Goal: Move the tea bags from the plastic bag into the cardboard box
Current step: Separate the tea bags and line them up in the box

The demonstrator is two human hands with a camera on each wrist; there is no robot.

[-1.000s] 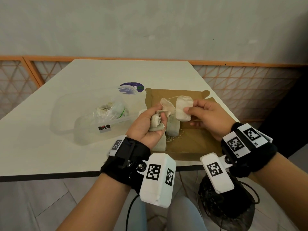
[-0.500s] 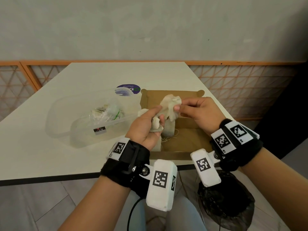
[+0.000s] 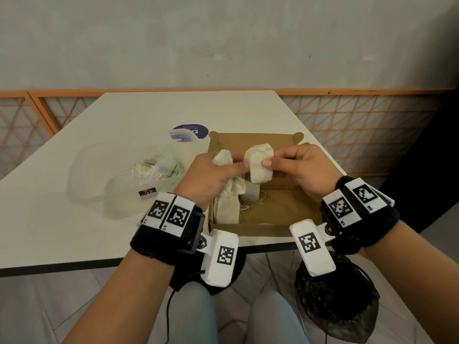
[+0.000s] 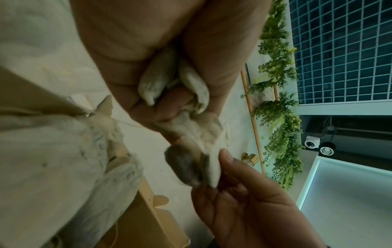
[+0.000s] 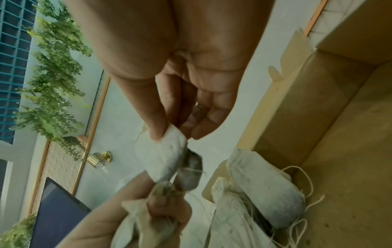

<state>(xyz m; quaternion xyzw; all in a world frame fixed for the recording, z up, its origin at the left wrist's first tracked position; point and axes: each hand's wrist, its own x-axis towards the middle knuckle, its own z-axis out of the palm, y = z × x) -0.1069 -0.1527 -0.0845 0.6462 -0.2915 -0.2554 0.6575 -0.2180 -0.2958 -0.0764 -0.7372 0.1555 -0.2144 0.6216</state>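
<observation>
Under both hands, a white table [image 3: 104,214], reaching far to the left and ahead of them. On it, directly below the hands, an open cardboard box [image 3: 278,209] with brown inner floor and walls. Left of the left hand, a clear plastic container [image 3: 92,180], and inside it a crumpled plastic bag [image 3: 159,167] holding some pale items, too blurred to name. Beyond the left hand, near the far left corner of the box, a round purple sticker [image 3: 196,130].

Above the box, left hand [image 3: 211,177] with fingers curled tight around a bunch of tea bags [image 3: 223,157], ends sticking out above and below the fist. Just beside it, right hand [image 3: 300,170] pinching a single tea bag [image 3: 259,165] between thumb and fingers, other fingers loosely bent. In the left wrist view, left thumb and forefinger touching the same single bag. Between the two hands, thin strings, seemingly tangled; cannot tell exactly how.

Below the left hand, inside the box near its left wall, more tea bags in the box [image 3: 227,209], lying together with loose strings [image 3: 250,204] on the floor of the box.
</observation>
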